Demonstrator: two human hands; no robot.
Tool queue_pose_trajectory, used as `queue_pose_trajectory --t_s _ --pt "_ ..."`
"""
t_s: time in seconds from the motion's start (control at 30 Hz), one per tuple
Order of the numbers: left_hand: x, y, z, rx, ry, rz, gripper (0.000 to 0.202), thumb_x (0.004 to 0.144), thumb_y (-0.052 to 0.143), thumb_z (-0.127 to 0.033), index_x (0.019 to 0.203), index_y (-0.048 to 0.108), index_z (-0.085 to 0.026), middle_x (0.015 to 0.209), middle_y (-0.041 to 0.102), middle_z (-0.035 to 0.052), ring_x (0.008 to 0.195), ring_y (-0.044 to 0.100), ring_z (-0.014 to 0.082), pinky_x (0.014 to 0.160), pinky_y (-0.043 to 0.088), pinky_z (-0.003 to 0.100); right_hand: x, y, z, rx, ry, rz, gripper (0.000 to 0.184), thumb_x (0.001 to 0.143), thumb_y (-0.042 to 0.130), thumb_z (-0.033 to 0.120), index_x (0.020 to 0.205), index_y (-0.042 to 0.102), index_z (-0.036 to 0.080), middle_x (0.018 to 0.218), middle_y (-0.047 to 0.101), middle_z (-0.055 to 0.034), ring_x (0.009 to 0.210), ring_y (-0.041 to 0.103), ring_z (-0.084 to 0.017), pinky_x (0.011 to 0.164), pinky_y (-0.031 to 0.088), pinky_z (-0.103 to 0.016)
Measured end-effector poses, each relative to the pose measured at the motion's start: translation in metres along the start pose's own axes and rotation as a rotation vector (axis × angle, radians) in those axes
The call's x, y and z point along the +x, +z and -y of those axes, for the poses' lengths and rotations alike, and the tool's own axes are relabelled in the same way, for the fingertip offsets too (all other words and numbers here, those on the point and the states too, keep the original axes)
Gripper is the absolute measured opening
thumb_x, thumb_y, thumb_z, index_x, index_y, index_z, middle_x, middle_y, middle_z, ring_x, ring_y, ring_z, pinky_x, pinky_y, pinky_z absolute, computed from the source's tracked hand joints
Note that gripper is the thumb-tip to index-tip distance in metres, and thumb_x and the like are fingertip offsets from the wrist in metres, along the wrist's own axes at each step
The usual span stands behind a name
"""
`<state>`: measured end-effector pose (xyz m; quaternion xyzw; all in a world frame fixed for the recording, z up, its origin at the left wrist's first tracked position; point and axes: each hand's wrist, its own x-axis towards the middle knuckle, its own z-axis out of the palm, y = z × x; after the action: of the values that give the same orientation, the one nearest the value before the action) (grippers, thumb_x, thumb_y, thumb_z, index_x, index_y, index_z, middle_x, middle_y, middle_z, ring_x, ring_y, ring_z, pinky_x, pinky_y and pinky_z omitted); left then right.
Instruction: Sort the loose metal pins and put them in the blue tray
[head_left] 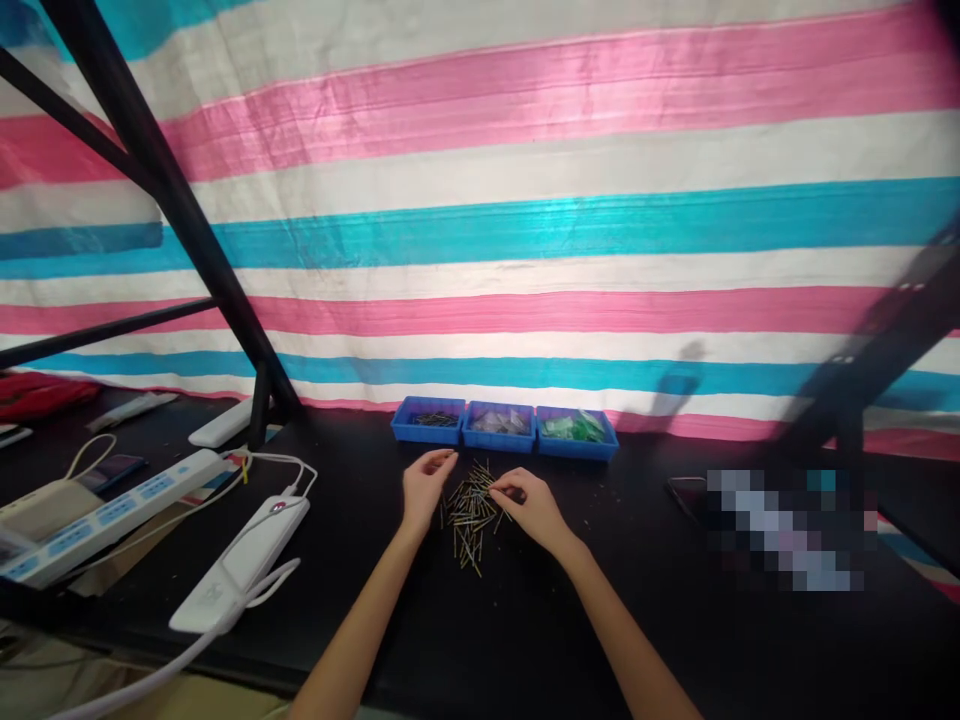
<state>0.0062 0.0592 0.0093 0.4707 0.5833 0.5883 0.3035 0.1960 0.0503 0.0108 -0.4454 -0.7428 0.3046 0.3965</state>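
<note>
A loose pile of thin metal pins lies on the black table between my hands. My left hand rests at the pile's left edge with fingers curled together near the top pins; what they hold is too small to make out. My right hand sits at the pile's right edge, its fingertips pinched on a pin. Behind the pile stand three blue trays side by side: the left tray holds dark pins, the middle tray clear pieces, the right tray green pieces.
White power strips with cables lie at the left. Black frame bars rise at the left and right. A striped pink, blue and white tarp hangs behind. A dark phone lies at the right.
</note>
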Motion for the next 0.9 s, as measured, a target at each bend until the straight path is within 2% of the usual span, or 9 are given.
queue_pose_trajectory --t_s 0.1,0.2,0.33,0.4,0.5,0.6,0.67,0.77,0.9 --pt "0.021 -0.008 -0.003 0.067 0.058 -0.126 0.038 0.065 0.064 -0.045 0.086 0.067 -0.013 0.071 0.066 0.0053 0.063 0.059 0.0157 0.058 0.046 0.026 0.002 -0.007 -0.006 -0.051 0.017 -0.042 0.014 0.076 0.057 0.030 0.078 0.068 0.022 0.082 0.063 -0.0018 0.067 0.055 -0.013 0.060 0.042 -0.024" --pt "0.044 -0.011 -0.017 0.132 0.129 -0.195 0.034 0.066 0.064 -0.042 0.089 0.067 -0.016 0.078 0.067 0.0047 0.067 0.060 0.0160 0.068 0.047 0.029 0.003 -0.013 -0.010 -0.085 0.046 -0.060 0.014 0.076 0.057 0.029 0.079 0.069 0.022 0.081 0.063 -0.0014 0.066 0.056 -0.013 0.061 0.042 -0.024" --pt "0.056 -0.003 -0.035 0.260 0.290 -0.246 0.045 0.070 0.062 -0.032 0.113 0.056 -0.019 0.101 0.063 0.0063 0.075 0.062 0.0160 0.078 0.046 0.032 0.003 -0.019 -0.013 -0.140 0.076 -0.037 0.015 0.075 0.057 0.029 0.081 0.070 0.023 0.080 0.064 -0.0015 0.071 0.056 -0.015 0.064 0.042 -0.025" --pt "0.048 0.003 -0.037 0.326 0.367 -0.196 0.047 0.071 0.060 -0.029 0.117 0.052 -0.018 0.110 0.058 0.0088 0.076 0.061 0.0160 0.069 0.049 0.030 0.002 -0.023 -0.013 -0.176 0.085 0.000 0.015 0.073 0.059 0.030 0.080 0.070 0.024 0.079 0.065 -0.0017 0.074 0.057 -0.016 0.065 0.041 -0.025" --pt "0.024 0.008 -0.033 0.436 0.423 -0.045 0.035 0.075 0.055 -0.028 0.109 0.056 -0.020 0.118 0.050 0.0088 0.080 0.059 0.0149 0.055 0.046 0.023 -0.001 -0.029 -0.013 -0.220 0.123 0.079 0.019 0.068 0.064 0.037 0.080 0.071 0.025 0.079 0.066 -0.0013 0.073 0.057 -0.016 0.064 0.040 -0.025" --pt "-0.002 0.005 -0.027 0.641 0.444 0.039 0.019 0.079 0.051 -0.029 0.095 0.061 -0.024 0.104 0.056 0.0031 0.087 0.057 0.0152 0.060 0.044 0.022 -0.003 -0.035 -0.011 -0.245 0.160 0.162 0.030 0.060 0.071 0.042 0.085 0.070 0.026 0.080 0.067 0.0003 0.071 0.057 -0.015 0.061 0.038 -0.024" --pt "-0.015 0.000 -0.023 0.755 0.393 0.060 0.015 0.080 0.050 -0.031 0.086 0.063 -0.024 0.091 0.059 0.0006 0.086 0.057 0.0147 0.061 0.041 0.021 -0.003 -0.037 -0.011 -0.255 0.167 0.210 0.035 0.057 0.073 0.040 0.089 0.069 0.027 0.079 0.067 0.0015 0.071 0.057 -0.015 0.059 0.037 -0.023" --pt "-0.024 -0.008 -0.017 0.850 0.261 0.057 0.019 0.081 0.048 -0.035 0.078 0.063 -0.024 0.081 0.059 -0.0008 0.073 0.056 0.0128 0.054 0.035 0.021 -0.004 -0.037 -0.010 -0.257 0.173 0.251 0.029 0.061 0.071 0.032 0.090 0.068 0.027 0.074 0.068 0.0034 0.068 0.057 -0.013 0.057 0.035 -0.022" --pt "-0.022 -0.011 -0.009 0.759 0.152 0.090 0.021 0.079 0.049 -0.037 0.073 0.064 -0.023 0.078 0.059 -0.0010 0.062 0.054 0.0114 0.050 0.031 0.022 -0.002 -0.029 -0.009 -0.241 0.171 0.233 0.020 0.069 0.064 0.028 0.089 0.067 0.025 0.072 0.068 0.0031 0.064 0.057 -0.012 0.057 0.035 -0.022"
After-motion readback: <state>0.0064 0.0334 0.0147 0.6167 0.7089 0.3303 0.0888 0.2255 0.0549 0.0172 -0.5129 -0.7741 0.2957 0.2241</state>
